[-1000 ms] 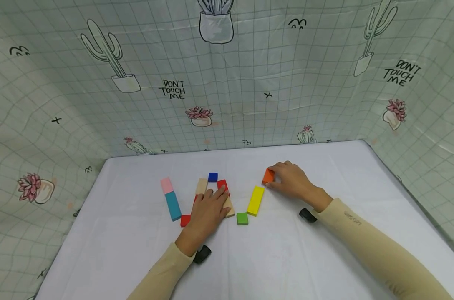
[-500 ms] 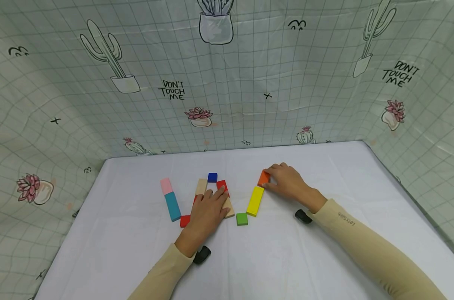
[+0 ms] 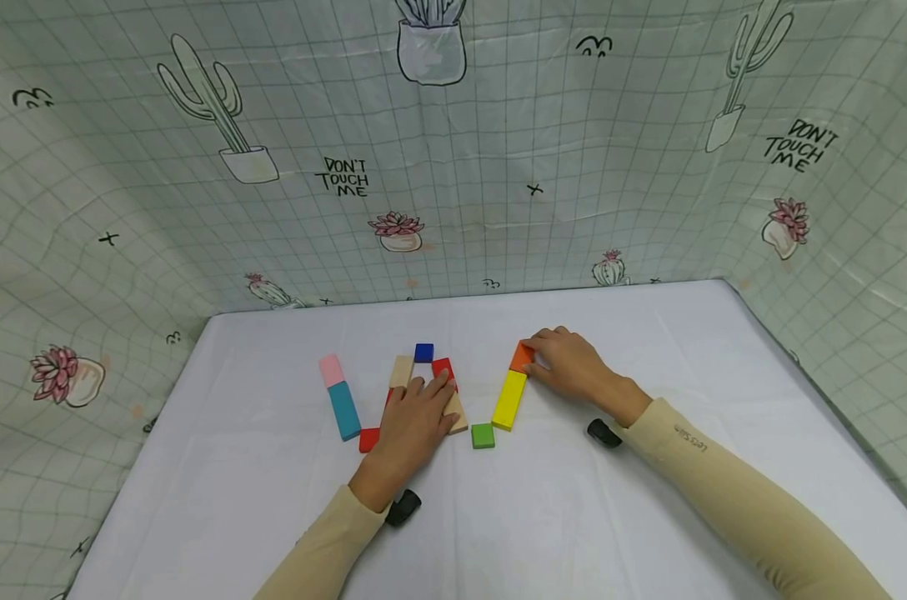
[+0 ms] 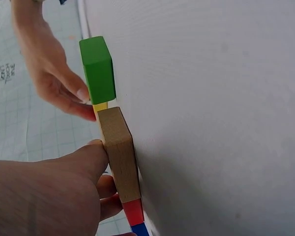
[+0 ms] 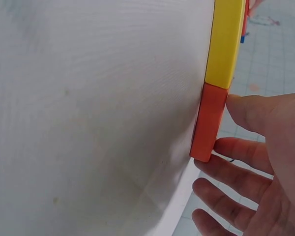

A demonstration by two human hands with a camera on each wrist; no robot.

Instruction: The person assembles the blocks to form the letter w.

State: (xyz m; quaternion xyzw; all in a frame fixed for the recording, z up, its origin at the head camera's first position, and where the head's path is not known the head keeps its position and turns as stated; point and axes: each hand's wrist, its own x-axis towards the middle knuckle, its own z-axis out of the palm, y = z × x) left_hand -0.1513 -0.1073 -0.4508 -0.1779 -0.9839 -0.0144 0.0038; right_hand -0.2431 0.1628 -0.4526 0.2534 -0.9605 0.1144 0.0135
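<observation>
In the head view my right hand (image 3: 572,364) holds an orange block (image 3: 520,357) between thumb and fingers. The block meets the far end of a yellow block (image 3: 509,401), and the right wrist view shows their ends touching. A green block (image 3: 483,436) lies at the yellow block's near end. My left hand (image 3: 414,427) rests over the middle blocks with fingers extended. Its thumb touches a plain wooden block (image 4: 119,155), which continues into a red block (image 4: 133,211). A second wooden block (image 3: 402,371) shows beyond the left hand, which partly hides the pieces beneath.
A blue block (image 3: 423,353) lies at the top of the middle blocks. On the left are a pink block (image 3: 331,371), a teal block (image 3: 344,411) and a small red block (image 3: 369,440). A patterned cloth (image 3: 491,225) rises behind the white table (image 3: 543,525).
My right hand has moved left with the orange block, bringing it from beside the yellow block's far end into line with it. The left hand has stayed in place.
</observation>
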